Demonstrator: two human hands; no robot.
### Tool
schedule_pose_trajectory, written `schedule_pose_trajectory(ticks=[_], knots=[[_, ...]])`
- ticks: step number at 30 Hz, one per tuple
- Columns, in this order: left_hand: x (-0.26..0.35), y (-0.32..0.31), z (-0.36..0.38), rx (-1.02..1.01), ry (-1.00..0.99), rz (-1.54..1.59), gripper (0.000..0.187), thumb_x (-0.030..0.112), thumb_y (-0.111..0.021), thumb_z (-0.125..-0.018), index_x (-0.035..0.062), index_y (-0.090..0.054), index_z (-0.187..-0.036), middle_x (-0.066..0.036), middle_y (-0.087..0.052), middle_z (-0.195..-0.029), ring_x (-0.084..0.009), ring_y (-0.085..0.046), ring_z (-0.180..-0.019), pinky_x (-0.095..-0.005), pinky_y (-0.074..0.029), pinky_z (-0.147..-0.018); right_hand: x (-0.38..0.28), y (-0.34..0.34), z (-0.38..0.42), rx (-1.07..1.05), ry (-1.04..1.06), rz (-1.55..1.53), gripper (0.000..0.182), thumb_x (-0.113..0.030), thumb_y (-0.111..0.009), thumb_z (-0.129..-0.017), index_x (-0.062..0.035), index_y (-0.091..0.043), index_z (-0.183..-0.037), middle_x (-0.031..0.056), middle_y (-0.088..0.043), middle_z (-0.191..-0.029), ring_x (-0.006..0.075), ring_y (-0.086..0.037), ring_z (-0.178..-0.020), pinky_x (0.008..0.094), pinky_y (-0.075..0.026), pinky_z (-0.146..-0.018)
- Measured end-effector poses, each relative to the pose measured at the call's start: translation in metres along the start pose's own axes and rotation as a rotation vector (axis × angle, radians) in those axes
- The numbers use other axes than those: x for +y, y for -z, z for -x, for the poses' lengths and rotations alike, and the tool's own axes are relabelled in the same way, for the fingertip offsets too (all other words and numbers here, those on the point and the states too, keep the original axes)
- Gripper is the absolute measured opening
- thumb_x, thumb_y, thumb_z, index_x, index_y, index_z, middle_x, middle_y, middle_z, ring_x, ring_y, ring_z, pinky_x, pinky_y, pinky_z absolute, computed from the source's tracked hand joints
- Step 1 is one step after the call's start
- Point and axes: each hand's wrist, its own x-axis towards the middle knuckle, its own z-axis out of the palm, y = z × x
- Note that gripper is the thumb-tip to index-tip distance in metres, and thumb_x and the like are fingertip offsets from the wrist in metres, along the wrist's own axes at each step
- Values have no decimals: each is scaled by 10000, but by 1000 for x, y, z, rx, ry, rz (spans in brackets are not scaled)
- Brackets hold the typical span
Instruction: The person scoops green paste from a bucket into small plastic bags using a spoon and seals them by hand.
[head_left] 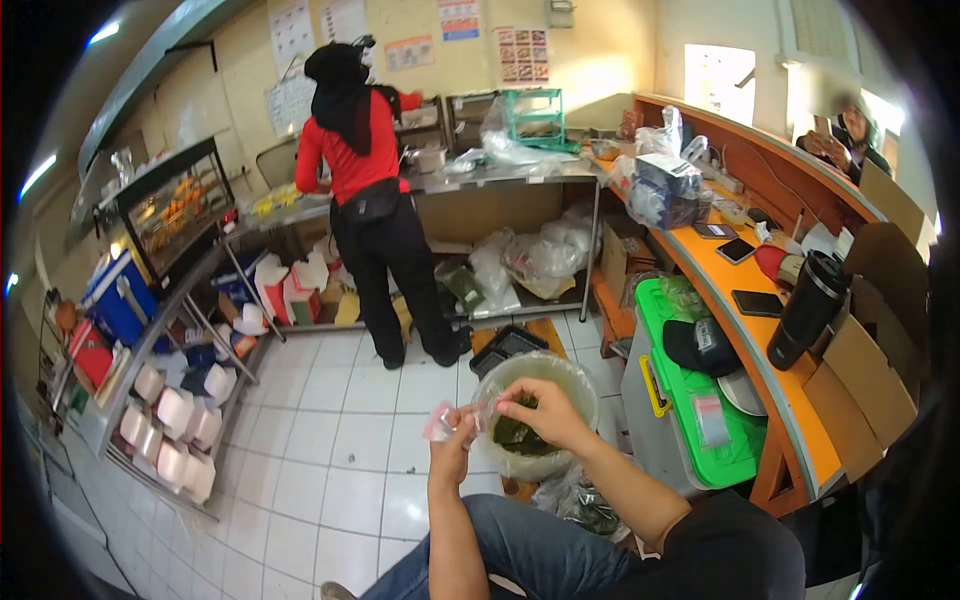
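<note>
My left hand (pixel 452 432) pinches a small clear plastic packet (pixel 440 421) with a pinkish tint, raised above my knee. My right hand (pixel 541 410) touches the same packet's other edge with its fingertips, over a round plastic-lined tub (pixel 585 385) that holds dark green leaves (pixel 517 436). Both forearms reach forward from my lap, and my jeans show at the bottom of the view.
A person in a red top and black trousers (pixel 372 190) stands at a steel counter (pixel 520 175), back turned. A green-lidded box (pixel 680 400) and an orange curved counter (pixel 760 340) with phones and a black tumbler (pixel 808 308) lie at right. Shelves of containers (pixel 175 420) line the left.
</note>
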Motion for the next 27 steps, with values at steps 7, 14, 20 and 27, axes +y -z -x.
schedule_pose_trajectory(ticks=[7,14,20,27], knots=[[2,-5,-2,186,-76,-81,165,60,-729,-843,54,-568,-876,-75,-636,-881,-162,-615,-796,-294,-495,-746,20,0,13,18,-84,-155,173,-142,-646,-916,3,-567,-966,80,-669,-896,158,-639,-915,301,-490,-814],[-9,7,-8,266,-143,-59,210,71,-737,-857,51,-558,-963,-84,-640,-901,-188,-648,-846,-319,-534,-792,10,10,16,78,2,176,228,-246,-622,-926,-25,-574,-956,143,-662,-965,256,-623,-946,363,-460,-841],[2,-5,-3,264,29,-24,264,72,-746,-846,46,-542,-1012,-98,-637,-937,-237,-665,-894,-333,-538,-811,27,-1,15,81,34,-62,213,-231,-619,-929,-25,-575,-960,136,-665,-1065,249,-620,-987,357,-457,-869],[-4,-1,-2,103,7,-113,238,3,-715,-838,74,-496,-899,-89,-616,-888,-200,-630,-844,-334,-534,-799,32,-8,16,57,23,-122,202,-204,-616,-938,-17,-579,-1007,109,-670,-1038,199,-621,-989,337,-474,-868]])
